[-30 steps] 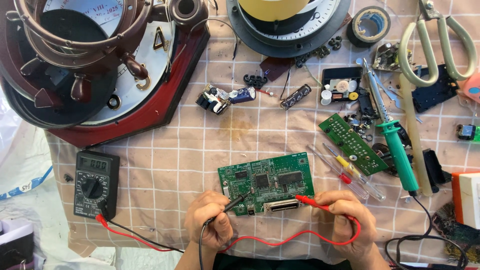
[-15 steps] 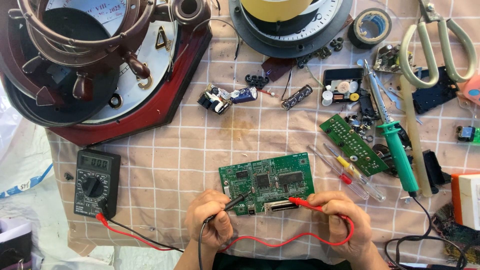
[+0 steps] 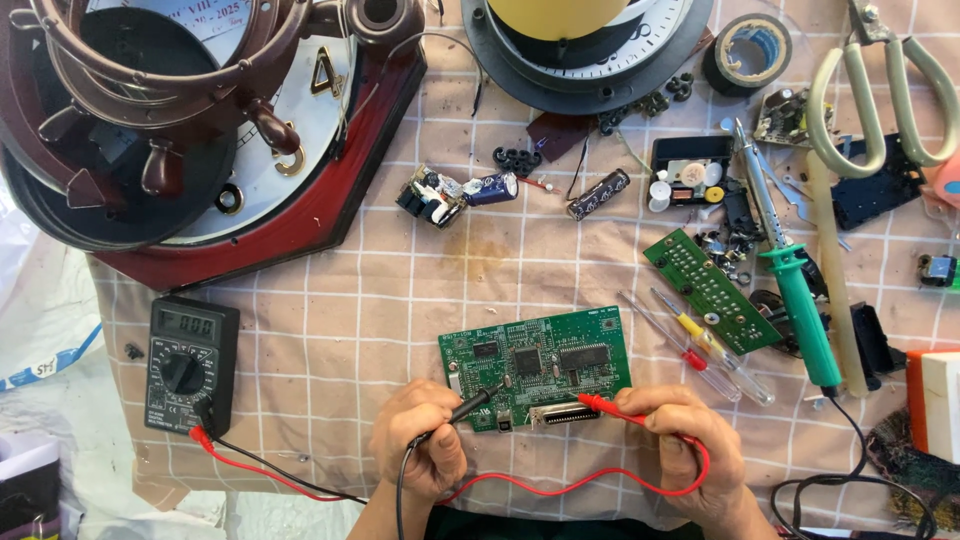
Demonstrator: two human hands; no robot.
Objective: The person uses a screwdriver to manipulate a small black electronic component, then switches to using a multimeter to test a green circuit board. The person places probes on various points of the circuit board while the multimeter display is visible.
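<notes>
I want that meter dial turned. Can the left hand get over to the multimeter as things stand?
Probably yes: the cloth between the left hand and the multimeter lies bare, but it holds the black probe.

A checked cloth (image 3: 400,330) is spread over the bench. Top left, a dark red clock case (image 3: 300,220) is laid flat, with a brass ship's wheel (image 3: 130,90) resting on it. A round black dial (image 3: 590,60) is seen at top centre, a tape roll (image 3: 752,50) just beside it. Small capacitors (image 3: 598,193) are scattered below. At right, a narrow green board (image 3: 712,290) is set at a slant, two screwdrivers (image 3: 700,345) near it. A green-handled soldering iron (image 3: 795,290) is laid alongside, and pale-handled scissors (image 3: 880,80) are parked top right.
</notes>
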